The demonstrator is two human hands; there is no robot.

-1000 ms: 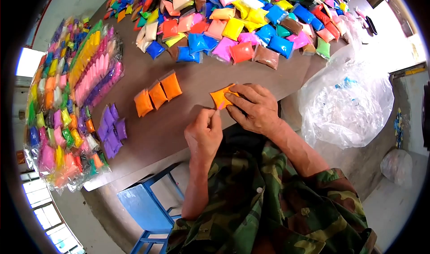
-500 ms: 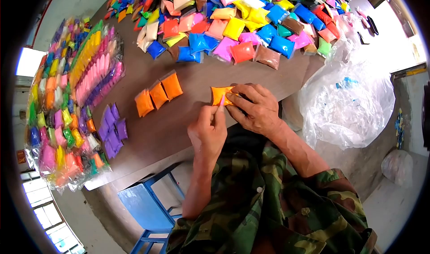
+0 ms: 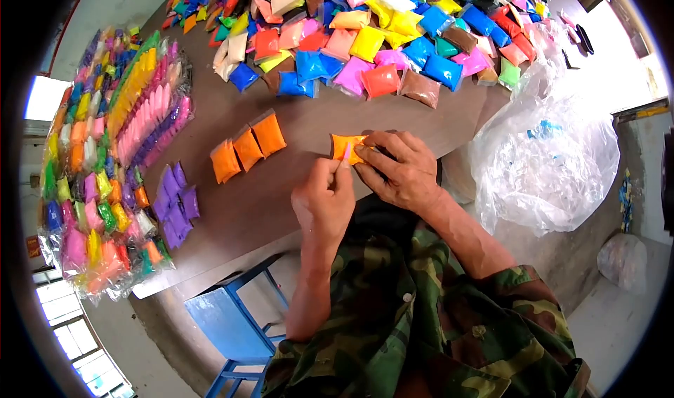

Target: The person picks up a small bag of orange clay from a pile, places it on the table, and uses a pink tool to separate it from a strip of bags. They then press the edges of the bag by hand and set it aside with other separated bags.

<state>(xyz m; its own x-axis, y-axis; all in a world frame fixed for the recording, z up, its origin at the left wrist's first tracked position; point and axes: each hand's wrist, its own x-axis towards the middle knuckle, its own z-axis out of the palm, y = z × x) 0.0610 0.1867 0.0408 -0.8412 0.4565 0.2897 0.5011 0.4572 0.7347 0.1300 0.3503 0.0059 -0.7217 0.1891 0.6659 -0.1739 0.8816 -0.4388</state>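
Note:
An orange packet [image 3: 344,145] lies near the table's front edge, between my hands. My right hand [image 3: 400,166] grips it from the right, fingers bent over its top and partly covering it. In a closed pinch, my left hand [image 3: 324,191] holds a small, thin lilac strip [image 3: 347,151] whose tip rests against the packet's face. What exactly the strip is cannot be made out. To the left, a short row of orange packets [image 3: 247,148] sits on the table, with a cluster of purple packets [image 3: 175,205] farther left.
A big heap of many-coloured packets [image 3: 379,43] covers the back of the table [image 3: 295,127]. Clear bags of coloured packets [image 3: 112,166] line the left side. A large clear plastic bag [image 3: 547,166] bulges at the right edge. Below stands a blue stool [image 3: 232,321].
My left hand has shifted very slightly, with the lilac strip still at the packet. My right hand and the packet stay in place.

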